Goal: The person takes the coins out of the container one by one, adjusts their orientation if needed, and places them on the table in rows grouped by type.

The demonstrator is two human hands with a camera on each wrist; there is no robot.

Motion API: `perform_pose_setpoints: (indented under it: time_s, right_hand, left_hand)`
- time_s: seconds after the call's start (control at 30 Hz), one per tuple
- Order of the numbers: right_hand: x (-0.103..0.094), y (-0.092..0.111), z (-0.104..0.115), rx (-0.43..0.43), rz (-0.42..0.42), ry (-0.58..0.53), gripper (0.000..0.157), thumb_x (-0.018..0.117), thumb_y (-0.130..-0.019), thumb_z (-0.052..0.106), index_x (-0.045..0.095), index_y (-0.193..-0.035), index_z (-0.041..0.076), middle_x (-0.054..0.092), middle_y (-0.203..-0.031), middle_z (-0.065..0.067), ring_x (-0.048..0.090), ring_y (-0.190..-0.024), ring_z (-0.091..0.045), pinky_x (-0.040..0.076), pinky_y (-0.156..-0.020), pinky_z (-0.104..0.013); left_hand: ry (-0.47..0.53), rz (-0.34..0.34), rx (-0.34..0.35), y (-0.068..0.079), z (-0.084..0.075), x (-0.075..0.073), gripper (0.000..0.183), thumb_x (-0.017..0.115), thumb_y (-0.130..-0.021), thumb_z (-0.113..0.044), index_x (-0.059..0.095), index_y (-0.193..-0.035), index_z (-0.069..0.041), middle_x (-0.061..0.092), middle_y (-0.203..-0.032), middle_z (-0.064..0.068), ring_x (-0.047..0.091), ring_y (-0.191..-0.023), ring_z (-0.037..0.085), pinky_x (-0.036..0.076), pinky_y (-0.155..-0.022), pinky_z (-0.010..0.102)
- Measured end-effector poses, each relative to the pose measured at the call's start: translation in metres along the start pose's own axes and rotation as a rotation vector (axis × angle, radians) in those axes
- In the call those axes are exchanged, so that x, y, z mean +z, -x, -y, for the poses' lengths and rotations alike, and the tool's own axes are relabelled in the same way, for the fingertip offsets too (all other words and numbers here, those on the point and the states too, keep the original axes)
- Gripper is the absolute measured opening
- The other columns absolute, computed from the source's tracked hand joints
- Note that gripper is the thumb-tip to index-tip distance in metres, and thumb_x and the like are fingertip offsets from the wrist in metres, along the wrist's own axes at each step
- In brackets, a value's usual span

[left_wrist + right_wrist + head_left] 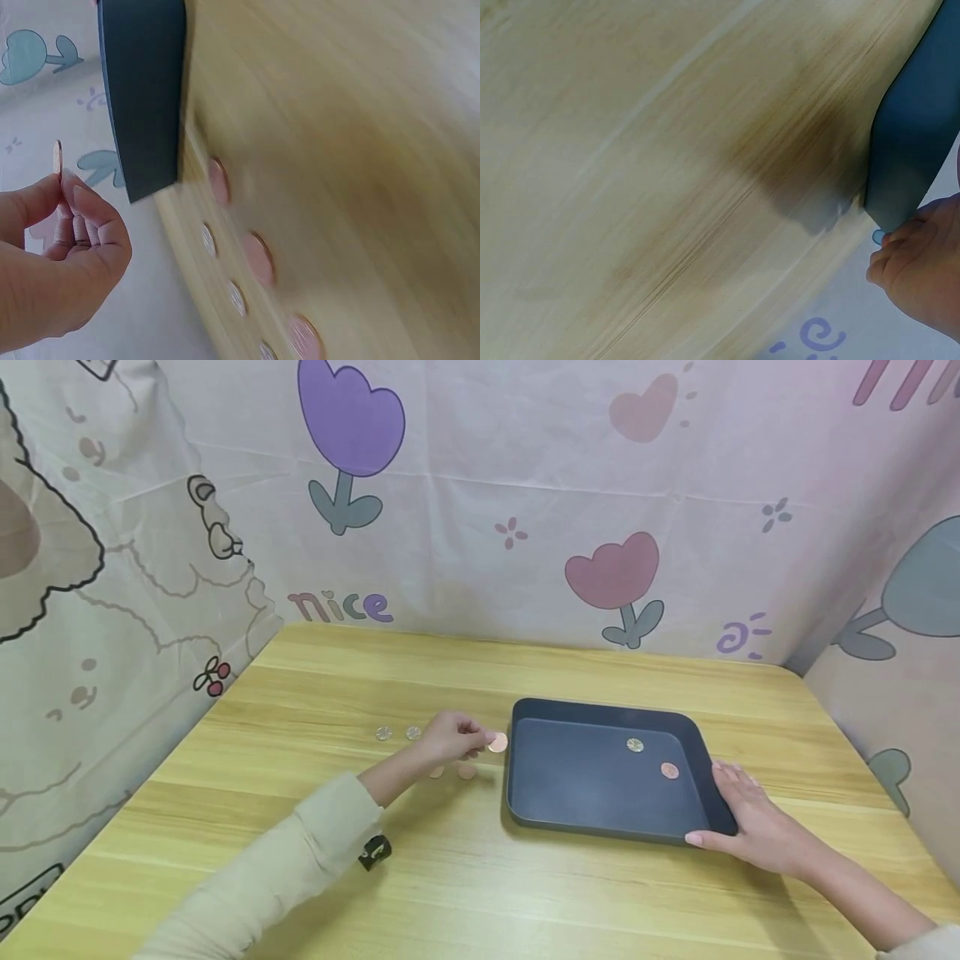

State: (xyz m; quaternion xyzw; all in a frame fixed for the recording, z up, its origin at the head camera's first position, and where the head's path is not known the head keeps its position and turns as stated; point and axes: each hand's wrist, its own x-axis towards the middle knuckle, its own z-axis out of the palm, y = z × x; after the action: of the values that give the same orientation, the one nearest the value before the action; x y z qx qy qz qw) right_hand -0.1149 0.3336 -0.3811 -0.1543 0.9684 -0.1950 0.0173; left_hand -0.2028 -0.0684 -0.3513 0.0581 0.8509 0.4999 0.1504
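My left hand (453,737) pinches a copper-coloured coin (498,742) between thumb and forefinger, just outside the left wall of a dark rectangular tray (592,785). The left wrist view shows this coin edge-on, above the fingertips. Inside the tray lie a silvery coin (635,745) and a reddish copper coin (670,770), apart from each other. At the tray's near right corner rests my right hand (765,827), fingers along the outer right wall and thumb at the front. In the right wrist view that hand (922,262) is partly cut off by the frame.
Left of the tray, silvery coins (383,733) and copper coins (467,771) lie on the wooden table (570,902); the left wrist view shows several in two rows, including a copper coin (259,257). A printed cloth (480,485) hangs behind the table.
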Motion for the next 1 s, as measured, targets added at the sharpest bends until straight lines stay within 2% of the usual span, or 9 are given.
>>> perform_pose_setpoints:
  time_s: [0.17,0.33,0.53,0.63,0.7,0.9,1.0]
  right_hand:
    - [0.000,0.000,-0.001,0.000,-0.001,0.001,0.105,0.072,-0.075,0.042,0.015,-0.139,-0.018,0.019,-0.142,-0.040,0.014,-0.132,-0.056,0.000,-0.112,-0.058]
    - [0.000,0.000,-0.001,-0.011,-0.012,0.013,0.105,0.073,-0.074,0.042,0.017,-0.138,-0.018,0.021,-0.141,-0.040,0.016,-0.131,-0.056,0.002,-0.112,-0.058]
    - [-0.002,-0.001,-0.001,0.004,0.000,0.021,0.106,0.072,-0.075,0.044,0.015,-0.138,-0.019,0.019,-0.142,-0.041,0.014,-0.132,-0.056,-0.002,-0.113,-0.055]
    - [-0.002,0.000,-0.001,0.001,-0.004,0.022,0.105,0.072,-0.075,0.043,0.016,-0.138,-0.019,0.019,-0.142,-0.041,0.015,-0.132,-0.056,0.000,-0.112,-0.057]
    - [-0.002,0.000,-0.001,0.003,0.000,0.016,0.105,0.072,-0.075,0.043,0.016,-0.138,-0.019,0.019,-0.142,-0.041,0.014,-0.132,-0.056,0.000,-0.112,-0.058]
    - [-0.001,0.001,0.000,0.020,0.022,0.004,0.106,0.071,-0.076,0.044,0.013,-0.139,-0.018,0.017,-0.144,-0.040,0.013,-0.133,-0.055,-0.001,-0.112,-0.057]
    - [-0.001,0.001,0.001,0.026,0.026,0.004,0.106,0.071,-0.076,0.044,0.013,-0.139,-0.018,0.016,-0.144,-0.040,0.012,-0.133,-0.055,-0.002,-0.112,-0.056]
  left_hand:
    - [-0.028,-0.004,-0.013,0.005,0.010,-0.016,0.019,0.063,-0.087,-0.017,0.066,-0.085,0.002,0.060,-0.075,0.004,0.049,-0.066,0.010,0.043,-0.063,0.021]
    - [-0.037,-0.001,-0.024,0.012,0.023,-0.034,0.021,0.060,-0.090,-0.017,0.065,-0.088,0.003,0.061,-0.080,0.006,0.052,-0.069,0.011,0.048,-0.066,0.023]
    - [-0.027,-0.011,-0.032,0.020,0.042,-0.055,0.022,0.057,-0.091,-0.017,0.060,-0.080,0.001,0.053,-0.072,0.001,0.048,-0.067,0.012,0.044,-0.063,0.024]
    - [-0.030,-0.018,-0.035,0.024,0.050,-0.065,0.024,0.056,-0.092,-0.018,0.060,-0.084,0.004,0.056,-0.075,0.002,0.049,-0.069,0.011,0.047,-0.066,0.026]
    - [-0.057,-0.020,-0.036,0.026,0.056,-0.072,0.023,0.055,-0.093,-0.017,0.061,-0.085,0.004,0.058,-0.078,0.003,0.051,-0.070,0.011,0.049,-0.069,0.026]
    - [-0.163,-0.011,-0.026,0.040,0.071,-0.090,0.024,0.055,-0.092,-0.014,0.062,-0.082,0.007,0.060,-0.071,0.003,0.053,-0.067,0.012,0.051,-0.069,0.027]
    - [-0.211,-0.012,-0.049,0.043,0.080,-0.096,0.023,0.055,-0.092,-0.012,0.063,-0.083,0.008,0.062,-0.071,0.004,0.054,-0.064,0.011,0.051,-0.066,0.024]
